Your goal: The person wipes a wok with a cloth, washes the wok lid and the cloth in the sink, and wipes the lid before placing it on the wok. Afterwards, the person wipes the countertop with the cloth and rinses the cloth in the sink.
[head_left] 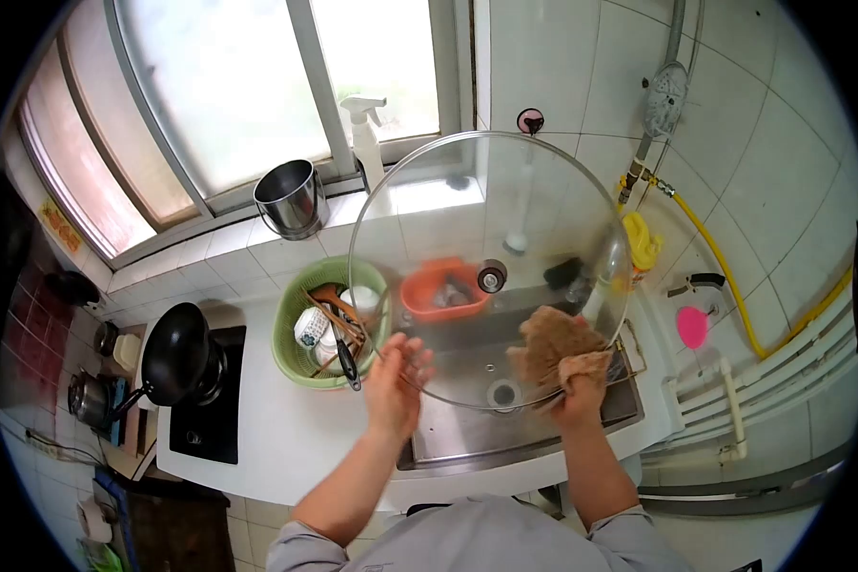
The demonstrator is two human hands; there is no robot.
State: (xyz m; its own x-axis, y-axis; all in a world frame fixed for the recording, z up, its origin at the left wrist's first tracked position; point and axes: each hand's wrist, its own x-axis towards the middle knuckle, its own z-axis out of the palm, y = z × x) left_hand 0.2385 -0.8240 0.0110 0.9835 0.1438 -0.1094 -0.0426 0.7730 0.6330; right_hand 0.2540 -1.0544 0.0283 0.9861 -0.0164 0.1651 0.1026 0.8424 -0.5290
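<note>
A large round glass lid (429, 210) with a metal rim and a dark centre knob stands tilted up over the sink (448, 434). My left hand (397, 381) grips its lower left edge, fingers behind the glass. In my right hand (582, 389) is a bunched brown cloth (558, 348), pressed against the lower right of the lid. Through the glass I see an orange basin (445, 289) at the back of the sink and the drain (502, 392) below.
Left of the sink stands a green basket (300, 367) of bowls and utensils. A black wok (176, 338) rests on the stove. On the sill are a metal bucket (292, 198) and a white spray bottle (365, 143). A yellow hose (710, 243) runs along the right wall.
</note>
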